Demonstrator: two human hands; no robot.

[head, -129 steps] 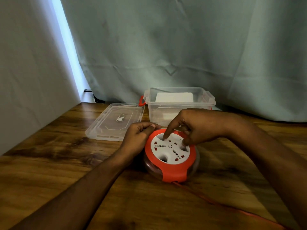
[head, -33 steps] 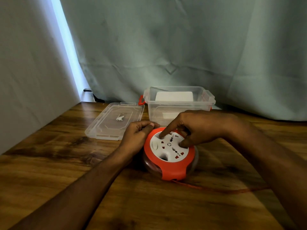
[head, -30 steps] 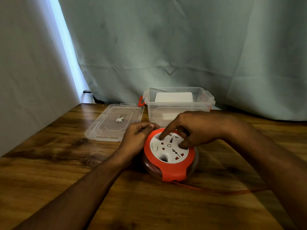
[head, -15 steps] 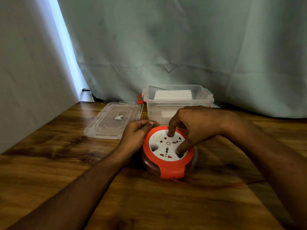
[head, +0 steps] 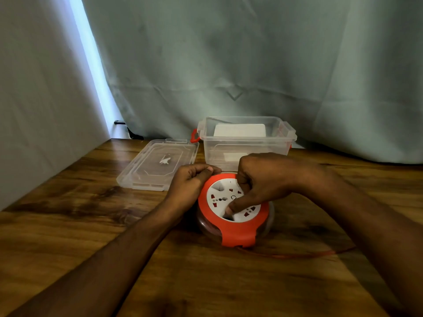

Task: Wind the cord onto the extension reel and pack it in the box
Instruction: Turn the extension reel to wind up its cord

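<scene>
Wooden table point(head: 68, 225) against grey-green curtains point(head: 251, 53). Orange-and-white extension reel point(head: 233, 229) lying flat at the centre, far rim hidden behind both hands. Left hand point(head: 190, 186) curled around the reel's left edge, gripping it. Right hand point(head: 265, 179) curled on the white socket face, thumb tip in a recess. Red cord point(head: 297, 255) trailing right, blurred, end lost behind the right forearm. Clear box point(head: 247, 143) open behind, white contents indistinct; lid point(head: 158, 165) flat beside it.

Bare forearms, apparently no sleeves.
</scene>
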